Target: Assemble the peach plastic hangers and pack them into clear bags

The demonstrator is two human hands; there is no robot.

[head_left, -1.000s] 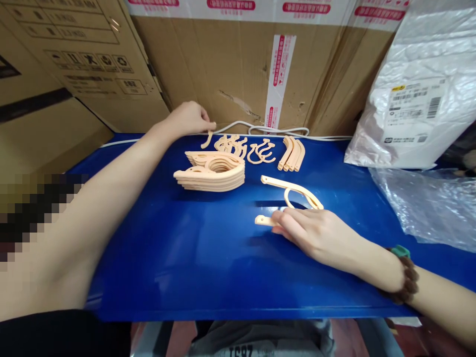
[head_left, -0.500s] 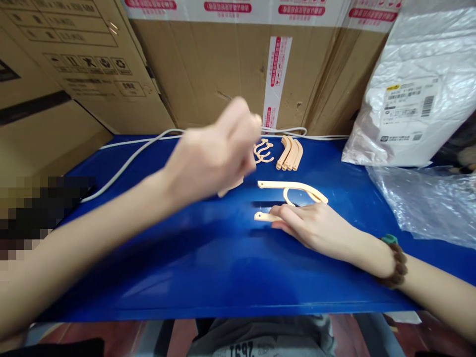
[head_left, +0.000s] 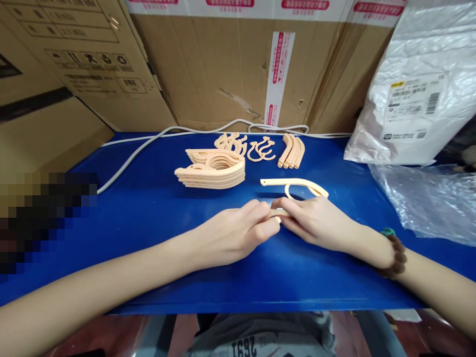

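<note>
- Cardboard boxes, brown, printed with handling marks, beyond the table's far-left corner. A taped carton backs the far edge.
- Table, glossy blue top.
- White cable, running from the left edge slantwise to the far edge, then along it.
- Stack of hanger bodies, peach plastic, nested flat, left of the middle and toward the far edge.
- Left hand, bare, reaching in from the near-left corner. Thumb and fingers are pinched closed on the near end of the hanger piece, at the table's middle.
- Loose hooks, peach, a small heap near the far edge, just behind the stack.
- Hanger piece, peach plastic, one. Its long arm and loop lie on the table just beyond the right hand. Its near end is gripped between the fingertips of both hands and is largely hidden. Whether a second small part sits in that pinch cannot be told.
- Curved bars, peach, laid side by side near the far edge, right of the hooks.
- Right hand, bare, coming from the near-right corner. Its fingers are closed on the same end, tips meeting those of the left hand.
- Bead bracelet, brown with one green bead, on the right wrist.
- White mailer bag, labelled, leaning at the far-right corner.
- Clear plastic film, crumpled, at the right edge.
</note>
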